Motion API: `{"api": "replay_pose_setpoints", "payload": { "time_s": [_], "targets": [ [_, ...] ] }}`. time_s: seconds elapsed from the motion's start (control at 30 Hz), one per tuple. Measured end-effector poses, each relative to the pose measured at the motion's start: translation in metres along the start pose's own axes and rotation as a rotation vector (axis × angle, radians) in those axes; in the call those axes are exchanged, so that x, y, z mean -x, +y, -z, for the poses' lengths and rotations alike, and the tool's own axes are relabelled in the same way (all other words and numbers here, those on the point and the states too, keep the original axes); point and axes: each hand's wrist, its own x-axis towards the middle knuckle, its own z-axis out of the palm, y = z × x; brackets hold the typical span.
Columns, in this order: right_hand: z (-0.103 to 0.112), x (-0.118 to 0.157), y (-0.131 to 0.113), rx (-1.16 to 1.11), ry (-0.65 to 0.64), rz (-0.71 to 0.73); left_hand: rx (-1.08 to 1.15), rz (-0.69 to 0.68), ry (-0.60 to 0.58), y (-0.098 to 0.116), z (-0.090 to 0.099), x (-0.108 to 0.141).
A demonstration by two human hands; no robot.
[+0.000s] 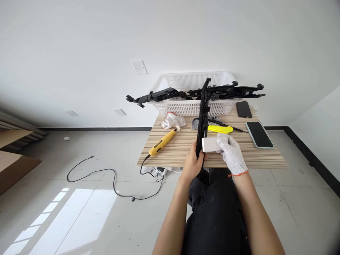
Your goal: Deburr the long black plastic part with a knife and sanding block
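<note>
My bare left hand (194, 161) is wrapped round the lower part of a long black plastic trim piece (203, 117), which stands roughly upright in front of me. A white cotton glove with an orange cuff covers my right hand (231, 152). Its fingers grip a whitish rectangular block (212, 144), whose left end meets the trim piece; what the block is made of I cannot tell. Behind the raised piece, several more black trim pieces (236, 91) lie across a white plastic basket (175, 108).
On the wood-striped table (177, 154) lie a yellow corded tool (162, 142), a spare white glove (173, 121), a yellow-handled item (220, 129), a grey cloth (195, 124), a dark phone (243, 109) and a light-cased phone (259, 135). A black cable (114, 177) trails over the floor.
</note>
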Motion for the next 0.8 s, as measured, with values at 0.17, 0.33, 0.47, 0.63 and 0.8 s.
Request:
{"api": "replay_pose_setpoints", "payload": {
  "time_s": [0.17,0.33,0.47,0.63,0.8],
  "targets": [
    [0.0014,0.0009,0.0007,0.01,-0.026,0.01,-0.02,0.015,-0.014,-0.0026,0.0006,-0.0001],
    [0.0034,0.0039,0.0001,0.007,-0.002,-0.014,0.007,0.016,-0.015,-0.0038,0.0006,-0.0001],
    [0.0032,0.0046,-0.0003,0.045,-0.069,0.029,-0.045,-0.019,0.004,-0.0043,0.001,-0.0006],
    [0.0029,0.0031,0.0018,0.007,0.02,0.017,-0.005,0.014,-0.014,-0.0034,0.0006,-0.0006],
    [0.0007,0.0026,0.0024,0.045,-0.058,0.095,-0.042,-0.012,-0.007,-0.0012,0.0006,-0.0001]
  ]
}}
